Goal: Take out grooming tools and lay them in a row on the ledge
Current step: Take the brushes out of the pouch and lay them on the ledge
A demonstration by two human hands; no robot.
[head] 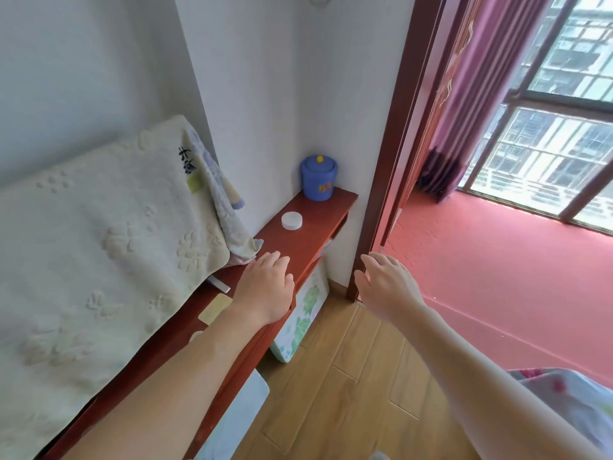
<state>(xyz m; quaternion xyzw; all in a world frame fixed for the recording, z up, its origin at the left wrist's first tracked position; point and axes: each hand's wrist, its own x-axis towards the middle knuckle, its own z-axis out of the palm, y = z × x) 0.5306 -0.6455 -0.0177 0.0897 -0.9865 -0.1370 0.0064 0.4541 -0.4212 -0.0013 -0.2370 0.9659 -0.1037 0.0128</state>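
Note:
A red-brown wooden ledge (pixel 318 224) runs along the white wall to the corner. At its far end stands a blue lidded tub (pixel 318 178) with a yellow knob. A small white round jar (pixel 292 221) sits a little nearer. My left hand (pixel 265 283) hovers over or rests on the ledge's front edge, fingers relaxed and holding nothing. My right hand (pixel 386 283) is raised in the air to the right of the ledge, near the door frame, fingers loosely spread and empty. A small metal object (pixel 220 284) and a yellow card-like object (pixel 215 308) lie on the ledge by my left wrist.
A pale embossed pillow (pixel 99 247) leans against the wall on the ledge's left part, a folded cloth (pixel 229 214) behind it. Below the ledge stand floral panels (pixel 305 313). A dark wooden door frame (pixel 391 154) borders a red-floored balcony (pixel 497 260) with purple curtains.

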